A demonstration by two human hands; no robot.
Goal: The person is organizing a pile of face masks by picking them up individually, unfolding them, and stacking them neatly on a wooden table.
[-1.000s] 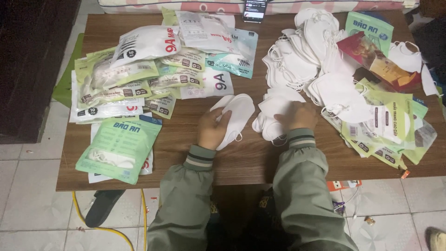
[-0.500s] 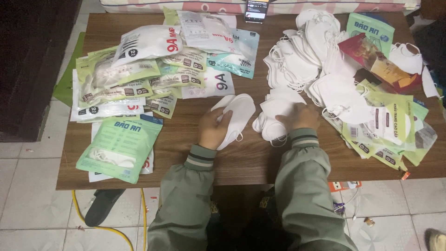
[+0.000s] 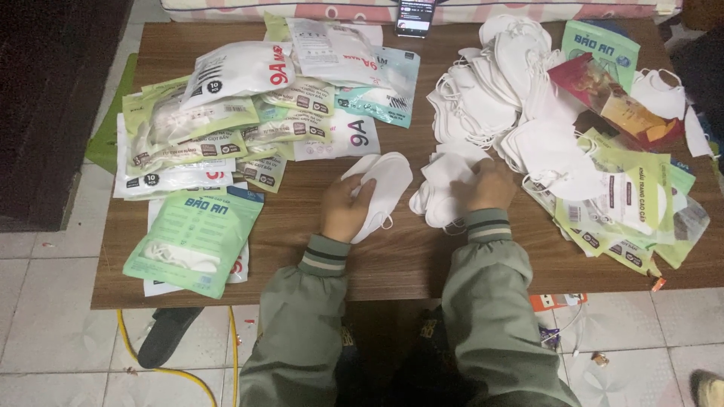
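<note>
My left hand (image 3: 345, 209) rests on a small stack of folded white face masks (image 3: 384, 183) lying on the brown wooden table (image 3: 407, 252), fingers curled over its left edge. My right hand (image 3: 489, 186) grips another bunch of white masks (image 3: 443, 181) just to the right of it. Both sleeves are olive green with striped cuffs. A large heap of loose white masks (image 3: 513, 98) lies behind my right hand.
Filled green and white mask packets (image 3: 226, 113) cover the table's left half, with a green packet (image 3: 197, 237) at the near left. Empty packets (image 3: 626, 203) lie at the right. A phone (image 3: 415, 16) leans at the far edge. A yellow hose (image 3: 177, 369) lies on the tiled floor.
My right hand has slid a little to the left onto the bunch of masks. My left hand has stayed on its stack.
</note>
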